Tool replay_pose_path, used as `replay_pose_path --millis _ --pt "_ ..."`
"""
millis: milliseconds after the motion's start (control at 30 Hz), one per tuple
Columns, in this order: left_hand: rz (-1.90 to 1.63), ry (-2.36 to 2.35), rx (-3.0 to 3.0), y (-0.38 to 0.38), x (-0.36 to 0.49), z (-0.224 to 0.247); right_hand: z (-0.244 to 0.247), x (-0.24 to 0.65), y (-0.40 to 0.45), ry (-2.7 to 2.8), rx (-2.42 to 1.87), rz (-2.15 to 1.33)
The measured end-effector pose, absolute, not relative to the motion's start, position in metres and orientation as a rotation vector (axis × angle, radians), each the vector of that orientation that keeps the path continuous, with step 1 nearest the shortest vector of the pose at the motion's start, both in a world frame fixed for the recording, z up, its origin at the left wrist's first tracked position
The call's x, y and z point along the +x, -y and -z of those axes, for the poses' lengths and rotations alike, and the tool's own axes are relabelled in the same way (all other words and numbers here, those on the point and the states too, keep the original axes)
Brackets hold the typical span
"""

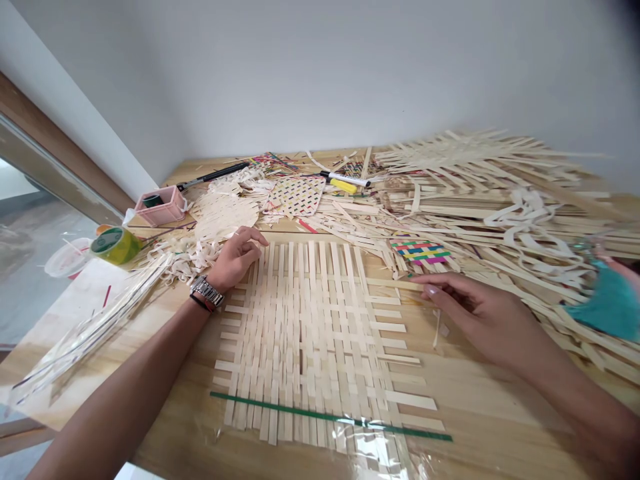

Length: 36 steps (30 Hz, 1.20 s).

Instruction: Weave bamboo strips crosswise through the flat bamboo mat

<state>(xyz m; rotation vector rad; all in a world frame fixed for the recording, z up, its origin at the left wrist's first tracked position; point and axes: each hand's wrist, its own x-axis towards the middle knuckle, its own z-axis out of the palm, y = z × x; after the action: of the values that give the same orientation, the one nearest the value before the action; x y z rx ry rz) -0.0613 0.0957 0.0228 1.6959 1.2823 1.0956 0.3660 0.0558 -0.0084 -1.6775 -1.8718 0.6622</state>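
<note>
A woven mat [285, 333] of pale, flat strips, bamboo by their look, lies before me, with loose strip ends along its edges. My left hand [239, 259], wearing a metal watch [206, 292], rests at the mat's far left corner. Its fingers are loosely bent and apart, with the tips over the upright strips. At the mat's far right edge, my right hand [463, 303] pinches the end of a pale strip [393, 283] between thumb and fingers. That strip runs crosswise into the weave. A thin green strip [320, 415] crosses the near end, where clear shiny tape also shows.
Behind the mat lie loose strips [440, 200], a colourful woven piece [423, 251], a patterned woven piece [295, 195] and markers [345, 183]. A pink basket [160, 207] and yellow-green tape roll [116, 245] stand left. Teal cloth [607, 303] is at the right, blurred.
</note>
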Motion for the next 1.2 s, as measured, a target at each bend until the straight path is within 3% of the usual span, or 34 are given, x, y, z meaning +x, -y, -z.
replay_pose_path --millis 1200 --pt "-1.027 -1.307 1.785 -0.0971 -0.0639 -0.0207 0.0096 0.3658 -0.0554 1.877 -1.704 -0.650"
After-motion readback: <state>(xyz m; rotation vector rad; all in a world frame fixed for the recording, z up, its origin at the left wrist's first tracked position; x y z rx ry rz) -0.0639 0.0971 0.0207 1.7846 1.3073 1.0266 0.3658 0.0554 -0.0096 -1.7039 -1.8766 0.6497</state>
